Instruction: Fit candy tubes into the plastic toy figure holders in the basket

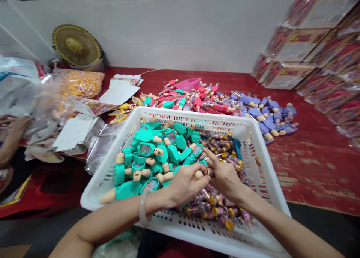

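My left hand [189, 181], with a pale bangle on its wrist, is closed around a toy piece whose beige rounded end [198, 175] shows between thumb and fingers; the rest is hidden. My right hand [226, 175] meets it fingertip to fingertip, pinching a small printed tube [210, 172] against the piece. Both hands are over a white slotted plastic basket [260, 164]. On its left side lie many teal plastic toys [146, 149] with beige ends, some shaped like animal heads. Small clear tubes with yellow caps [218, 212] fill the right side.
Behind the basket, red toys [197, 100], purple toys [267, 117] and yellow toys [120, 113] lie heaped on the red table [309, 168]. Packaged boxes [298, 44] are stacked at right. White cartons [75, 134] and a bag of yellow pieces [81, 85] stand left, near another person's arm [12, 138].
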Tool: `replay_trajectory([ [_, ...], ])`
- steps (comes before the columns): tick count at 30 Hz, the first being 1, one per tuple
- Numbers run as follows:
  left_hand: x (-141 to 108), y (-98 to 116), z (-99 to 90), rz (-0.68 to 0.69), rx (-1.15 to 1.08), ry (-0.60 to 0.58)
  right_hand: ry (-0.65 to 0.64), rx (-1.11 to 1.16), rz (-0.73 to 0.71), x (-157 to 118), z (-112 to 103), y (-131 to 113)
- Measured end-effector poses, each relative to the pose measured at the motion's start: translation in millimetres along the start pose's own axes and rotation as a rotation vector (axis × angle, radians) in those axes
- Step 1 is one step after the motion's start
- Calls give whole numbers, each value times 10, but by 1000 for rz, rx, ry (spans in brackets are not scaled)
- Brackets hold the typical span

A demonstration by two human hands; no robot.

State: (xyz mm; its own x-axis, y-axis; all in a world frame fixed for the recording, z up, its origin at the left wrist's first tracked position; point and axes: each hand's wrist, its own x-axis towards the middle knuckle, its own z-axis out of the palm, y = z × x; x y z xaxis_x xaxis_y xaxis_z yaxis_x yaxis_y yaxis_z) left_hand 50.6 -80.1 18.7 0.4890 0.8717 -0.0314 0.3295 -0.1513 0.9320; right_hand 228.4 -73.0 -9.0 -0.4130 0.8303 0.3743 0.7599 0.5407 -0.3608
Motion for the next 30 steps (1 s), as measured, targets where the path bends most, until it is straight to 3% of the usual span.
replay_trajectory([
  [5,21,92,-85,35,-33,1,-38,35,11,6,37,16],
  [8,100,145,-219,-39,-107,-42,-86,173,93,36,25,-5],
  [10,191,137,-325,-122,-246,44,-194,292,164,52,17,-51],
  [13,323,49,-451,-225,-563,279,-349,526,197,75,19,-141],
  [16,379,-45,-503,-296,-738,342,-337,758,205,102,27,-175],
  [20,338,-29,-604,-286,-606,217,-280,763,285,104,-1,-93],
  [25,254,18,-857,-278,-132,-105,-311,382,238,80,-32,21],
  [30,234,-65,-798,-358,-73,-420,-360,108,200,83,18,79],
])
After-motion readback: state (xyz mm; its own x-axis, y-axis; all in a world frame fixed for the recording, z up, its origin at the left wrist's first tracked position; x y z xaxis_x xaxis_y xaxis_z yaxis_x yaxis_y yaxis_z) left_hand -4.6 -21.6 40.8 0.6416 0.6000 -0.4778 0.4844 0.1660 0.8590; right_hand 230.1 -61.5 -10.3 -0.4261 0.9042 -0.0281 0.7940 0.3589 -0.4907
